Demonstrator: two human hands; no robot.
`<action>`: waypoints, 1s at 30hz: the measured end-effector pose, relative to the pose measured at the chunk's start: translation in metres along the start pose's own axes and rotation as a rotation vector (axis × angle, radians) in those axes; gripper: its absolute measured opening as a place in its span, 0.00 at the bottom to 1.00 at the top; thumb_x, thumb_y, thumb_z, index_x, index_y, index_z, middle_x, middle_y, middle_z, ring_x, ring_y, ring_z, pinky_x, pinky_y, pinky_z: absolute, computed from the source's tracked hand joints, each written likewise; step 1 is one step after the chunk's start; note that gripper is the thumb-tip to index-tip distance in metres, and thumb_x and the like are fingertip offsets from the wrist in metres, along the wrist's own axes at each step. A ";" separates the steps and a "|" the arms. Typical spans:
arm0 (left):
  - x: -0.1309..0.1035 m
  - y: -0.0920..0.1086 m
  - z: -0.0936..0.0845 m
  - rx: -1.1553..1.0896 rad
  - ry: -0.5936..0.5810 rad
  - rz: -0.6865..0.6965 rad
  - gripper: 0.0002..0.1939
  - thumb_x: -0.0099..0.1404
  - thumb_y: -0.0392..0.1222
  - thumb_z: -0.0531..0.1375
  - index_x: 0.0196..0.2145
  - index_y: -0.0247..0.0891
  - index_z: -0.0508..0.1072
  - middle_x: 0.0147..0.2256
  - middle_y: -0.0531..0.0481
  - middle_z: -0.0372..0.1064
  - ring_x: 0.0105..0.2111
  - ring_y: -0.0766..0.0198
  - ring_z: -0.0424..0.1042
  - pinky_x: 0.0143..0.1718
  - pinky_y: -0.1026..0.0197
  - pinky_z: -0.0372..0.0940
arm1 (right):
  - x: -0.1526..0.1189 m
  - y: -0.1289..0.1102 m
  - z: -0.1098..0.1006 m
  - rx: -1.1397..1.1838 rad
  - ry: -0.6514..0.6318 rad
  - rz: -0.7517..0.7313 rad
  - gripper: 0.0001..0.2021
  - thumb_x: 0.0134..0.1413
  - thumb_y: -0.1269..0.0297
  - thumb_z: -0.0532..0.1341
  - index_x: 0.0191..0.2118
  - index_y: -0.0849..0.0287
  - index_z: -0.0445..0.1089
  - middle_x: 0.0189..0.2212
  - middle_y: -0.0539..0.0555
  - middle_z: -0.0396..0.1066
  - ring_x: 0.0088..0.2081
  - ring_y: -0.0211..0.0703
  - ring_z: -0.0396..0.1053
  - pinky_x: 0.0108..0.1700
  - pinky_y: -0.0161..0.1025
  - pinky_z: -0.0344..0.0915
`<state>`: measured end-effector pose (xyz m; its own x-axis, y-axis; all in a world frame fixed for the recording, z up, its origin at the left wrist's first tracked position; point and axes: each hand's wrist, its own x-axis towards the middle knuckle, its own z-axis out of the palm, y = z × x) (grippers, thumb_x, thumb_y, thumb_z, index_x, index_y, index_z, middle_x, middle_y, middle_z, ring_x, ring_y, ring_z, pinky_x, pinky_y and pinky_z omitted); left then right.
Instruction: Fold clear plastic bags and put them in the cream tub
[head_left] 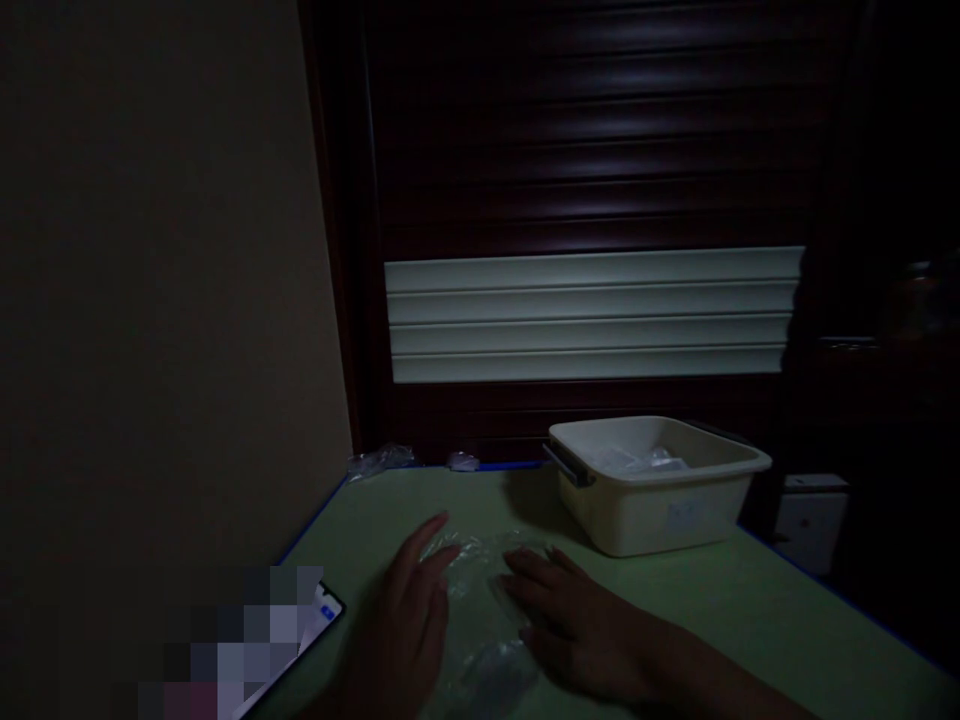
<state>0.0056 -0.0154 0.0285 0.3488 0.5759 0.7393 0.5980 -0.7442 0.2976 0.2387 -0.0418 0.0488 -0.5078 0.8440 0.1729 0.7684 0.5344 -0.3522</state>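
A clear plastic bag (476, 585) lies on the pale green tabletop between my two hands, hard to make out in the dim light. At its left edge is my left hand (416, 600), fingers stretched forward and apart. My right hand (555, 610) rests over the right side of the plastic, palm down with the fingers spread. Near the bottom, between my wrists, a greyish patch (499, 675) shows in or under the plastic; I cannot tell what it is.
A cream plastic bin (660, 515) with dark handles stands at the back right, clear plastic inside. Crumpled clear plastic (382, 460) lies at the back left edge. A phone (326, 612), partly pixelated, is at the left. Behind the table rises a dark slatted panel (592, 160).
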 end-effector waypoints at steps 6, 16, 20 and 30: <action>-0.015 -0.027 0.016 -0.121 -0.466 -0.069 0.23 0.65 0.48 0.57 0.57 0.44 0.67 0.60 0.43 0.58 0.59 0.45 0.58 0.59 0.44 0.54 | 0.008 0.013 0.008 0.007 0.178 0.125 0.27 0.54 0.69 0.54 0.62 0.63 0.58 0.62 0.66 0.54 0.63 0.56 0.50 0.61 0.60 0.47; -0.003 -0.014 0.005 0.233 -0.693 0.025 0.23 0.73 0.43 0.45 0.62 0.32 0.57 0.62 0.39 0.49 0.62 0.52 0.51 0.61 0.46 0.49 | 0.005 -0.041 0.003 -0.205 -0.127 -0.259 0.11 0.58 0.66 0.57 0.43 0.60 0.73 0.41 0.58 0.76 0.45 0.48 0.72 0.57 0.49 0.58; 0.000 -0.014 0.000 0.286 -0.728 0.021 0.24 0.73 0.46 0.45 0.62 0.32 0.56 0.62 0.39 0.49 0.62 0.52 0.51 0.60 0.46 0.50 | 0.010 -0.037 0.015 -0.438 -0.235 -0.372 0.06 0.57 0.66 0.60 0.36 0.61 0.74 0.33 0.54 0.77 0.33 0.42 0.74 0.29 0.33 0.63; 0.013 0.004 -0.014 0.230 -0.852 -0.103 0.33 0.70 0.55 0.48 0.63 0.28 0.54 0.64 0.36 0.43 0.63 0.48 0.45 0.61 0.43 0.45 | -0.024 -0.018 0.009 -0.083 -0.343 -0.016 0.06 0.52 0.70 0.61 0.32 0.58 0.76 0.24 0.50 0.73 0.18 0.34 0.63 0.17 0.30 0.49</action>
<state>0.0023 -0.0155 0.0476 0.6490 0.7607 -0.0129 0.7543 -0.6411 0.1417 0.2333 -0.0719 0.0427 -0.6107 0.7783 -0.1459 0.7809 0.5615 -0.2738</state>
